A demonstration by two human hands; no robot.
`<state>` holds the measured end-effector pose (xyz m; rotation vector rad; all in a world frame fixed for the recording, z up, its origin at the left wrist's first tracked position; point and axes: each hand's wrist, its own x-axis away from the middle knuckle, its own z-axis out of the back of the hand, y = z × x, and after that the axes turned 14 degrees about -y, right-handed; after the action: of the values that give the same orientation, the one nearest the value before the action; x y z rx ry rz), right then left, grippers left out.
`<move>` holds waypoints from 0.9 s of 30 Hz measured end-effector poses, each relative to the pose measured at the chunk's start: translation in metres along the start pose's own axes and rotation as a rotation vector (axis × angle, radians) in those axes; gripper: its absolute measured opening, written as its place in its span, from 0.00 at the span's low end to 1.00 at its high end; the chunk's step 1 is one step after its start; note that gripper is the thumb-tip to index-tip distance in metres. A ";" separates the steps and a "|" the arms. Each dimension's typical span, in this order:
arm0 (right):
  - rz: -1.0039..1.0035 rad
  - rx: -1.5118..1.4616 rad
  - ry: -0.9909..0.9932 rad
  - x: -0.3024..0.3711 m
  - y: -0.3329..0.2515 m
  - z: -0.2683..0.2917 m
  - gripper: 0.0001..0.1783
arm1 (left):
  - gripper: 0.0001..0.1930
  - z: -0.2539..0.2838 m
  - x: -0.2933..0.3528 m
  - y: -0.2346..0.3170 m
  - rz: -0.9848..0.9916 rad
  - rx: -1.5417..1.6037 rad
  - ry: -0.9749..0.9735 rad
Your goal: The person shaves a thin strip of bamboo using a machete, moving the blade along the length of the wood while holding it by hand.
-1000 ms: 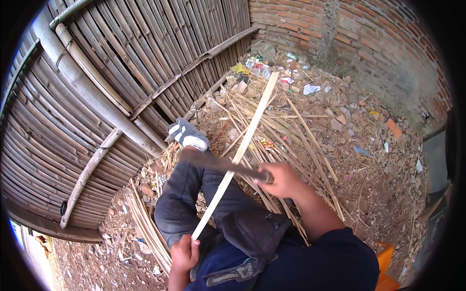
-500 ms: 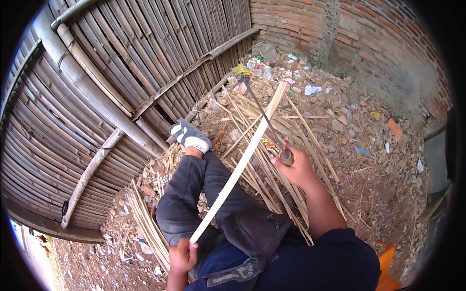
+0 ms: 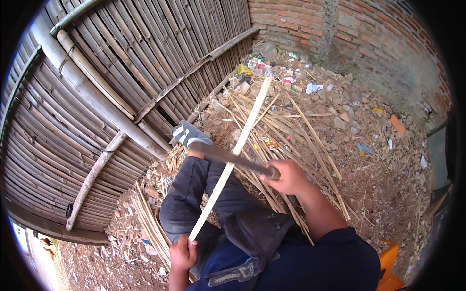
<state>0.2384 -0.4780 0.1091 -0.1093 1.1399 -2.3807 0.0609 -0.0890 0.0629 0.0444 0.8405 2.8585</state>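
My left hand [image 3: 183, 253] is closed round the near end of a long pale bamboo strip [image 3: 213, 195], which slants up and away over my legs. In my right hand [image 3: 287, 177] is the handle of a machete [image 3: 217, 153], fingers wrapped round it. Its dark blade points left and crosses the strip about midway, over my shins; whether it touches the strip I cannot tell. Beyond and below my right hand lies a loose spread of split bamboo strips [image 3: 286, 131] on the ground. Another bundle of strips [image 3: 148, 220] rests beside my left leg.
A bamboo wall [image 3: 160, 58] rises on the left, a brick wall [image 3: 301, 29] at the back. Rubble and litter cover the ground, with a brick piece [image 3: 397, 124] at right. My sandalled foot [image 3: 190, 135] is near the bamboo wall. An orange plastic seat [image 3: 388, 266] shows at lower right.
The machete has swung from pointing away to pointing left across the strip. My right hand has moved slightly left and nearer. The strip's far end has shifted left; my left hand stays put.
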 end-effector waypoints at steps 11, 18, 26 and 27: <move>-0.002 0.007 -0.179 0.011 0.012 -0.021 0.15 | 0.11 -0.022 -0.003 0.005 0.022 0.047 -0.063; 0.058 0.058 -0.319 0.005 0.007 -0.037 0.14 | 0.12 -0.015 -0.005 -0.001 0.031 -0.005 -0.050; -0.053 -0.092 0.053 0.002 0.016 -0.013 0.20 | 0.12 -0.018 -0.002 0.004 0.028 0.052 -0.049; -0.052 -0.088 0.028 0.003 0.014 -0.013 0.20 | 0.12 -0.019 -0.002 0.005 0.024 0.065 -0.047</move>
<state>0.2374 -0.4777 0.0893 -0.1371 1.2696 -2.3840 0.0604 -0.1037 0.0494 0.1303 0.9292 2.8392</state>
